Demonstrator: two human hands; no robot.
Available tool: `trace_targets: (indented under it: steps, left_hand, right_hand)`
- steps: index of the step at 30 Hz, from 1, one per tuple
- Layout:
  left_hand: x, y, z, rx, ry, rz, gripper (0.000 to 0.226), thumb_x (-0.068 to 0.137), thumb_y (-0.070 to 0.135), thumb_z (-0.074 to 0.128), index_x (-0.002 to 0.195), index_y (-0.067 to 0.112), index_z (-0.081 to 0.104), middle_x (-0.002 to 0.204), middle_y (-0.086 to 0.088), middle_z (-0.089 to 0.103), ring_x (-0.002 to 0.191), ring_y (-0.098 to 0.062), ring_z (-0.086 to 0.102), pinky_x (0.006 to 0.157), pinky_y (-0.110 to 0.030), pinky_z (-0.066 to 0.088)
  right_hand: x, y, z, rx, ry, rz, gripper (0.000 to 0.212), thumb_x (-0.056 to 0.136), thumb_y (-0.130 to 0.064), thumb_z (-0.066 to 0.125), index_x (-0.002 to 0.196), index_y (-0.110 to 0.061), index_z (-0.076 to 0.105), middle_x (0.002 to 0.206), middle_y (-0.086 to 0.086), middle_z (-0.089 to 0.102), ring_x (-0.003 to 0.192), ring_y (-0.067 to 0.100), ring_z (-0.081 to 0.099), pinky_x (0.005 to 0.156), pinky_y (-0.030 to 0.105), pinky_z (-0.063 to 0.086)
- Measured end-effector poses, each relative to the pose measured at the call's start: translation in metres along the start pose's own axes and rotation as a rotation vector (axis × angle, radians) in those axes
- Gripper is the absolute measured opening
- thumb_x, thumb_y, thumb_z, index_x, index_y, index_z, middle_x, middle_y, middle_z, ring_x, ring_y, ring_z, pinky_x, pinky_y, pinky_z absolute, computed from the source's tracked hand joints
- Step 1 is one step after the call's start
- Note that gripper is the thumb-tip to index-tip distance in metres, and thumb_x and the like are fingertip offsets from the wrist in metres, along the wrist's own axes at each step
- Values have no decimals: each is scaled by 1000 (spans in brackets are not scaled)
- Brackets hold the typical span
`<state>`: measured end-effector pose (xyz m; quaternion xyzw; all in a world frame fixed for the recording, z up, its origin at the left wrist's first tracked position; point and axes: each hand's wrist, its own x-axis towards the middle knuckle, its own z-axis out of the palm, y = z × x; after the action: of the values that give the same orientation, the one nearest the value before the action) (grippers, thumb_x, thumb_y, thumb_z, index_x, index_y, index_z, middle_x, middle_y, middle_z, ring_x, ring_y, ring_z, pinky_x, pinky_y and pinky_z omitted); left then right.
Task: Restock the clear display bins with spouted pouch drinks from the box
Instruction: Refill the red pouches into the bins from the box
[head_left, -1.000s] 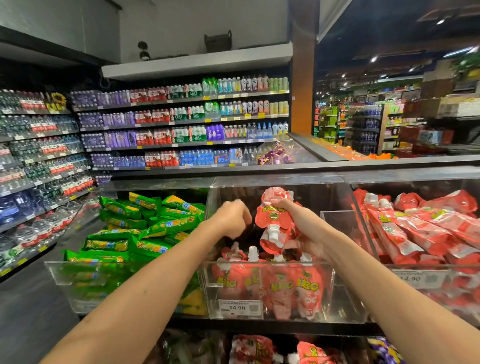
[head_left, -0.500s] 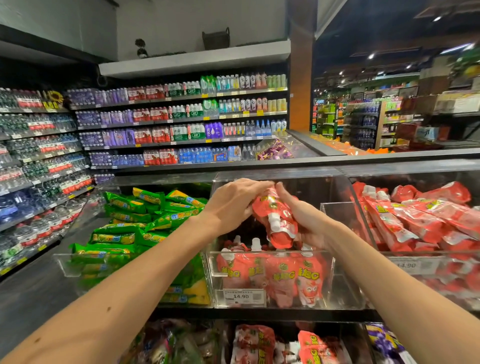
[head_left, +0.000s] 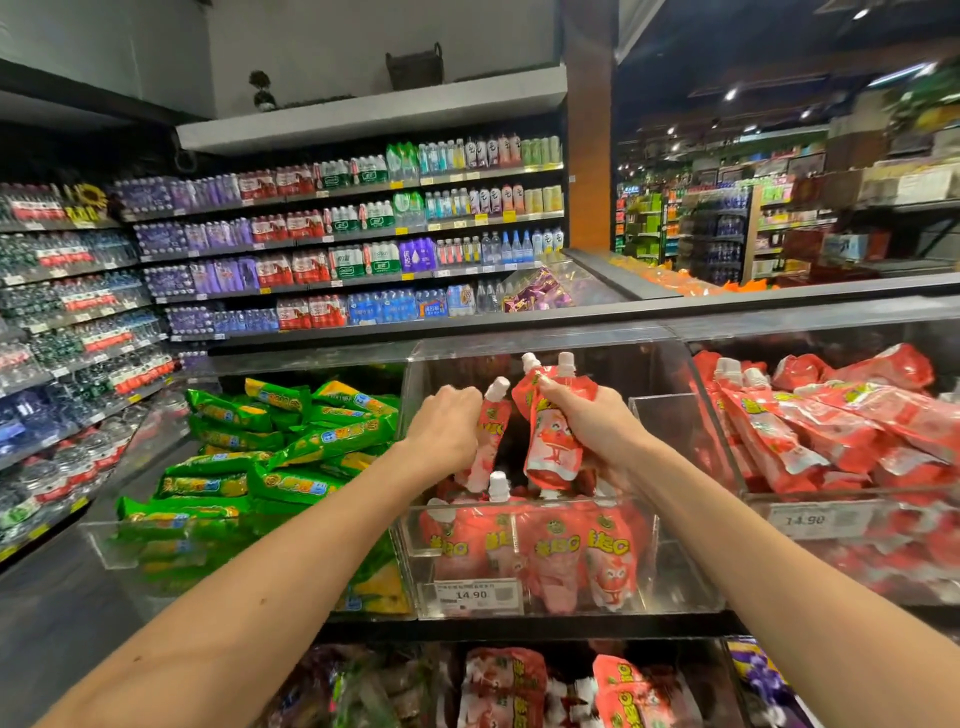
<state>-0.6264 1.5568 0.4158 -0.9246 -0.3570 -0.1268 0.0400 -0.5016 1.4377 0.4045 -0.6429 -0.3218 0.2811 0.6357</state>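
Now: your L hand (head_left: 447, 431) grips red plastic spouted pouch (head_left: 491, 415), R hand (head_left: 597, 423) clutches pair of same pouches (head_left: 550, 441), over clear acrylic bin (head_left: 680, 571). Lower spouts-up behind standing row (head_left: 550, 551) below fingers; release w/o toppling.

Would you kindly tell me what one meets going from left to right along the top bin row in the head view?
Green packs → left hand → lone red pouch it grips → red pouch bunch → right hand gripping that bunch → heaped red pouches at far right.
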Motion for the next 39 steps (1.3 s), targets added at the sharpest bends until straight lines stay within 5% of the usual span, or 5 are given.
trace_targets:
  steps: [5, 11, 19, 28, 39]
  left_hand:
    - [38, -7, 28, -474, -268, -285, 53, 85, 35, 77, 128, 13, 54, 127, -4, 60, 115, -25, 59, 95, -33, 49]
    - [51, 2, 42, -110, -609, -112, 58, 95, 21, 65, 146, 8, 40, 139, -12, 54, 117, -32, 60, 96, -40, 53]
    - [41, -7, 48, 156, -351, 68, 52, 90, 23, 72, 137, 14, 53, 131, -13, 57, 117, -32, 60, 94, -39, 52]
    - [6, -12, -1, -1390, -542, -60, 26, 91, 5, 62, 117, 2, 61, 117, -15, 69, 108, -27, 67, 96, -44, 54]
    - [-5, -4, 20, -1295, 71, -256, 8, 93, 15, 69, 98, 19, 74, 99, -9, 75, 86, -20, 69, 83, -39, 60]
  right_hand:
    - [5, 4, -2, 7, -8, -31, 27, 94, -38, 64, 103, -12, 66, 83, 4, 74, 65, 12, 73, 60, 29, 58]
    - [10, 8, -1, -35, -27, -6, 36, 92, -43, 66, 109, -12, 66, 95, 10, 75, 84, 23, 75, 85, 46, 60]
    - [7, 6, 0, -39, -58, 4, 31, 93, -42, 64, 104, -13, 65, 92, 9, 75, 79, 20, 74, 76, 38, 61]
    - [-3, -5, 2, 113, -94, 22, 35, 95, -39, 62, 111, -8, 66, 98, 14, 76, 90, 28, 73, 92, 49, 56]
    - [-15, -23, -3, 11, -141, -199, 51, 94, -50, 53, 112, -4, 66, 91, 8, 77, 84, 21, 74, 74, 34, 60]
